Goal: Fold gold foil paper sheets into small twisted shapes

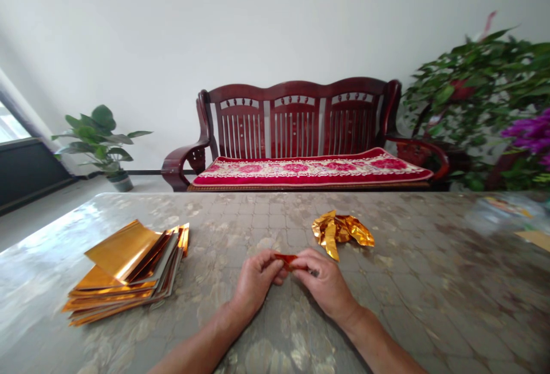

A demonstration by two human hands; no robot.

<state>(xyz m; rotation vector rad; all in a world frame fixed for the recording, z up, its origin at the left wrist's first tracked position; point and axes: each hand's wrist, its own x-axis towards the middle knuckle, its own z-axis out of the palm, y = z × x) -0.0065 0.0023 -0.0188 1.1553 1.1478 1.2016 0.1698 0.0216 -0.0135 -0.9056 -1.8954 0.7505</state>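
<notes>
Between my two hands is a small piece of gold foil paper (pixel 286 259), narrow and folded, looking reddish-orange in the shade. My left hand (pixel 259 276) pinches its left end, fingers curled. At the other end my right hand (pixel 320 279) grips it between thumb and fingers, which cover much of it. Just beyond my right hand lie crumpled gold foil pieces (pixel 341 229), folded into curved shapes. A stack of flat gold foil sheets (pixel 124 265) sits to the left, its sheets fanned unevenly, with grey undersides showing.
The table (pixel 206 322) has a patterned, glossy cover. A clear plastic bag (pixel 507 213) lies at its right edge. Behind the table stand a dark red wooden bench (pixel 296 125) with a floral cushion, a potted plant (pixel 103 142) and a large leafy plant (pixel 481 87).
</notes>
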